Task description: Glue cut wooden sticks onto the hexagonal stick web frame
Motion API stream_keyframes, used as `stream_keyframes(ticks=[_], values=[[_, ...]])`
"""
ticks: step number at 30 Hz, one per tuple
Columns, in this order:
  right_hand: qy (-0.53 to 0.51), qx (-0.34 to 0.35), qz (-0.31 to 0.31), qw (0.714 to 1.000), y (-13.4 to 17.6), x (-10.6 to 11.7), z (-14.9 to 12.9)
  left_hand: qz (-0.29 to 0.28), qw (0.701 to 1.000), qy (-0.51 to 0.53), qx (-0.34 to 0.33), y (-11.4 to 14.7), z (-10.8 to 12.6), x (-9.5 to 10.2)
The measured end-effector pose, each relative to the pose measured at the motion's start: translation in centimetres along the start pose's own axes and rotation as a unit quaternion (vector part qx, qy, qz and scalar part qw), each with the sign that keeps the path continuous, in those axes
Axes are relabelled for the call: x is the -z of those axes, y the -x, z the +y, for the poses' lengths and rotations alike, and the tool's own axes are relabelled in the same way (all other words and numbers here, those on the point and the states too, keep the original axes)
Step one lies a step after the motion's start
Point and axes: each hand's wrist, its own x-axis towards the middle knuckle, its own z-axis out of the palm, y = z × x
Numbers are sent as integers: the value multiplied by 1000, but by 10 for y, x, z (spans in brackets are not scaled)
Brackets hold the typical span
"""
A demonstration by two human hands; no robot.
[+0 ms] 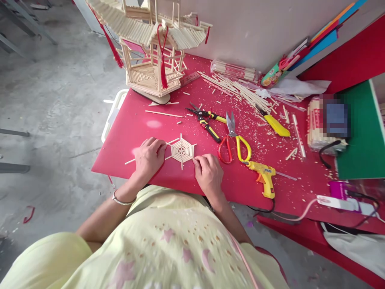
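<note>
A hexagonal web of thin wooden sticks (pixel 181 151) lies at the front of the red table, its spokes reaching past the outer ring. My left hand (pixel 149 156) is closed, thumb and fingers pinching a spoke end at the web's left side. On the opposite side, my right hand (pixel 208 170) pinches the tip of another spoke at the lower right. A loose stick (pixel 130 161) pokes out to the left from beside my left hand. Right of the web lie scissors (pixel 231 136) with red and yellow handles, and a yellow glue gun (pixel 264 176).
A stick-built pavilion (pixel 153 76) with red tassels stands at the table's back left. Black-and-yellow pliers (pixel 207 120), a yellow utility knife (pixel 276 124), a pile of sticks (pixel 240 90) and scattered shavings lie behind. A power strip (pixel 337 202) with cables sits at the right.
</note>
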Motion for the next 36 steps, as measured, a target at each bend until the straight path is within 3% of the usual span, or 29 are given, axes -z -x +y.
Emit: stream_keyframes(ticks=[19,36], values=[[-8,9,14,1000,0,-1,2,47,997,-11,-65,0,4,-8],[-6,12,20,1000,-1,-2,1,66,996,-2,-58,4,3,-13]])
